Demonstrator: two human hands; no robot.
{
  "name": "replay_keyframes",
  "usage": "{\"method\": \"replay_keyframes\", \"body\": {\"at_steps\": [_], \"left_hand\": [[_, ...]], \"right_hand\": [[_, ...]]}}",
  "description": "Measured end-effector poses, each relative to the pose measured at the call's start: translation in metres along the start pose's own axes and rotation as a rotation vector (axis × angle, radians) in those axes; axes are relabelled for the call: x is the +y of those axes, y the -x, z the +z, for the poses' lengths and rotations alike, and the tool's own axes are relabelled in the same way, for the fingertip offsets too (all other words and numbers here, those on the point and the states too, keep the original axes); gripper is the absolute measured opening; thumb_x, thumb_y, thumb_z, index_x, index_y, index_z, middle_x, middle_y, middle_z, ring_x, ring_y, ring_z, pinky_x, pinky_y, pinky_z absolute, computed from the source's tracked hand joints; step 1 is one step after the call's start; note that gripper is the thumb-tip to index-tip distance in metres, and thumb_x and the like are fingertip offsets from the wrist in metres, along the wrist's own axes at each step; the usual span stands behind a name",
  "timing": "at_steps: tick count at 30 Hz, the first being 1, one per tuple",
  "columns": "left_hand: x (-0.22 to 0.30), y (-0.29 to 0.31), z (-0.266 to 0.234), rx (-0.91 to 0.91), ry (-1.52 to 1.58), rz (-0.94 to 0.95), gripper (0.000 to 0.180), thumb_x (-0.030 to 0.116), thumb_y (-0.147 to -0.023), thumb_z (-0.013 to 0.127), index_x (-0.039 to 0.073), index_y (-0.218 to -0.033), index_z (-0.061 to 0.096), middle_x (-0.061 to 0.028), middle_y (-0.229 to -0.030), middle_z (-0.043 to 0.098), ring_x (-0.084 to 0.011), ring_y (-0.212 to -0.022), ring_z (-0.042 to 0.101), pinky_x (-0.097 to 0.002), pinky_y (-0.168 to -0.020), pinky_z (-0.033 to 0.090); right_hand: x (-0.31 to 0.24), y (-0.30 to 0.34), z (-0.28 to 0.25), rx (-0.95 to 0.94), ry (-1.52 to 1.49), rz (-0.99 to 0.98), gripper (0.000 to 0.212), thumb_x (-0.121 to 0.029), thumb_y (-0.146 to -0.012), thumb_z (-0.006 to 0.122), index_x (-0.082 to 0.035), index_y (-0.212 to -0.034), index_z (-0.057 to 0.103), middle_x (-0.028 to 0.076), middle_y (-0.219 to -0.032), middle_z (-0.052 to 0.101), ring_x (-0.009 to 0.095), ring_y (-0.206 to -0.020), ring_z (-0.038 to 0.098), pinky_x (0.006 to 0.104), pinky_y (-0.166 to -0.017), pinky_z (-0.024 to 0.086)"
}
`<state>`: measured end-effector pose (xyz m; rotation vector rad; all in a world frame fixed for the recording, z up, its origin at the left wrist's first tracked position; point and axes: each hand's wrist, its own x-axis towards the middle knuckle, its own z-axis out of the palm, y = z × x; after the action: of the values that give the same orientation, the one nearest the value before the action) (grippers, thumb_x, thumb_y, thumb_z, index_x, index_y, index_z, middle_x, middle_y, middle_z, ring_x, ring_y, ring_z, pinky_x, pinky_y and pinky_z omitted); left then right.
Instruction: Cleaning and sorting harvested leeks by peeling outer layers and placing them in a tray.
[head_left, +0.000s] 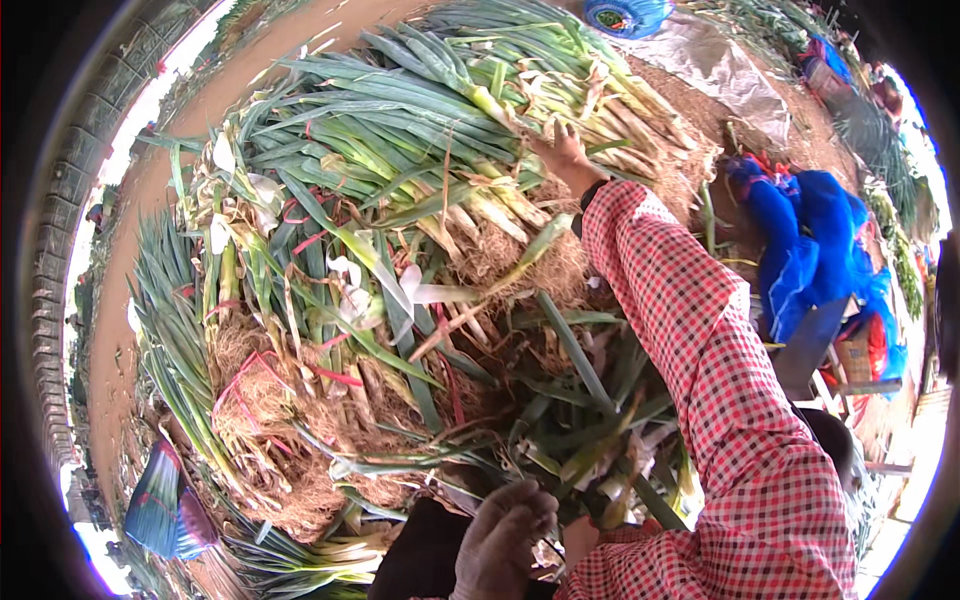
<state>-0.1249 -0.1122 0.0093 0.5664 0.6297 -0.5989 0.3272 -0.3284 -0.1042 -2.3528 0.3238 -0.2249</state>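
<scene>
My right arm, in a red checked sleeve (700, 340) with a dark cuff, stretches out over a heap of long green onions (400, 120). At its end my right hand (565, 155) rests on the stalks of the far bundle, its fingers apart. My left hand (505, 540), in a greyish glove, is low and near me with its fingers curled in; what they hold, if anything, is hidden. Loose green leaves (600, 390) lie in the shade just beyond it. Hairy roots (520, 260) of the onions point toward me.
Bundles with red ties (250, 390) lie on the left. On the right are blue mesh bags (810, 240); a blue roll (628, 15) and pale sheet (710, 70) lie at the back. A blue striped bundle (165, 505) is at the lower left. Bare brown ground surrounds the heap.
</scene>
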Motion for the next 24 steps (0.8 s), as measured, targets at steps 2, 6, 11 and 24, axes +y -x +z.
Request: {"method": "replay_keyframes", "body": {"at_steps": [2, 6, 11, 24], "left_hand": [[0.003, -0.006, -0.003, -0.01, -0.101, 0.013, 0.031, 0.012, -0.089, 0.048, 0.002, -0.119, 0.045, -0.0084, -0.101, 0.057, -0.0175, -0.091, 0.056, -0.0289, -0.081, 0.045], [0.021, -0.007, 0.014, 0.095, -0.136, -0.05, 0.028, 0.011, -0.088, 0.048, 0.002, -0.115, 0.047, -0.0087, -0.101, 0.057, -0.0184, -0.093, 0.055, -0.0306, -0.083, 0.045], [0.037, -0.011, 0.012, 0.051, -0.136, 0.113, 0.03, 0.014, -0.088, 0.049, 0.003, -0.116, 0.046, -0.008, -0.101, 0.056, -0.0188, -0.094, 0.055, -0.0317, -0.083, 0.045], [0.098, -0.004, 0.008, 0.139, -0.472, 0.724, 0.035, 0.016, -0.086, 0.056, 0.007, -0.118, 0.047, -0.0085, -0.108, 0.055, -0.0164, -0.1, 0.053, -0.0267, -0.083, 0.044]], "right_hand": [[-0.004, -0.022, 0.005, -0.164, -0.096, -0.002, 0.082, -0.045, -0.074, 0.061, 0.001, -0.132, 0.025, 0.027, -0.133, 0.029, 0.038, -0.118, 0.037, 0.0399, -0.096, 0.036], [-0.041, -0.013, 0.016, -0.226, 0.222, -0.062, 0.063, -0.044, -0.071, 0.066, 0.003, -0.109, 0.048, 0.021, -0.096, 0.058, 0.028, -0.087, 0.059, 0.0379, -0.073, 0.048], [-0.114, 0.123, -0.014, -0.692, -0.536, 0.069, 0.031, -0.027, -0.087, 0.049, 0.003, -0.088, 0.056, 0.009, -0.067, 0.056, 0.015, -0.056, 0.054, 0.0298, -0.045, 0.045], [-0.034, 0.351, -0.007, -0.254, -0.704, 0.346, 0.04, -0.039, -0.088, 0.052, 0.001, -0.089, 0.05, 0.009, -0.064, 0.053, 0.019, -0.055, 0.054, 0.0371, -0.048, 0.044]]}}
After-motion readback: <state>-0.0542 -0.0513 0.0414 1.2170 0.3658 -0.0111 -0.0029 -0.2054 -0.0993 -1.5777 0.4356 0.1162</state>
